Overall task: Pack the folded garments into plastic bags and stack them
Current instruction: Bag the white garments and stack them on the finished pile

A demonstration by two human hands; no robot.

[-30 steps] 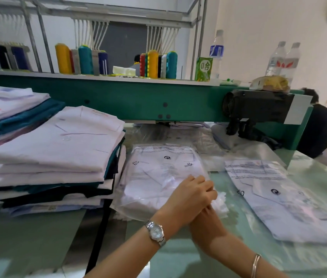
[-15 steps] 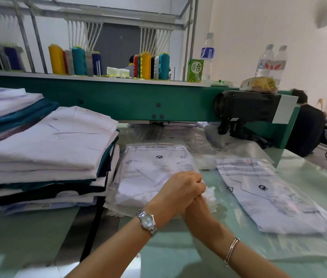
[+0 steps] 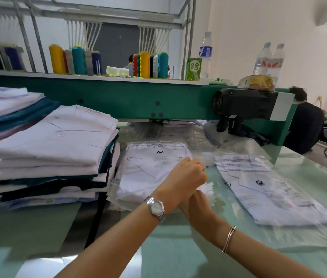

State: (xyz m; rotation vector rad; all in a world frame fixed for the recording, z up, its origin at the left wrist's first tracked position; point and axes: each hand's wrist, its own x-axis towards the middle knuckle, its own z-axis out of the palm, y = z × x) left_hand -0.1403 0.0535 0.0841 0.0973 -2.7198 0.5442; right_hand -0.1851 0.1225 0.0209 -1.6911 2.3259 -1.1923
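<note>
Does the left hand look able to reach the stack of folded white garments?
Probably yes: the left hand grips the clear plastic-bagged garment right beside that stack, nothing between.

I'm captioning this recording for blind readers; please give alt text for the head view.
Two hands, the left hand over the right hand, meet at the right edge of a bagged white garment on a table. A stack of folded garments lies to its left, a second bagged garment to its right, thread cones on a green shelf behind.
</note>
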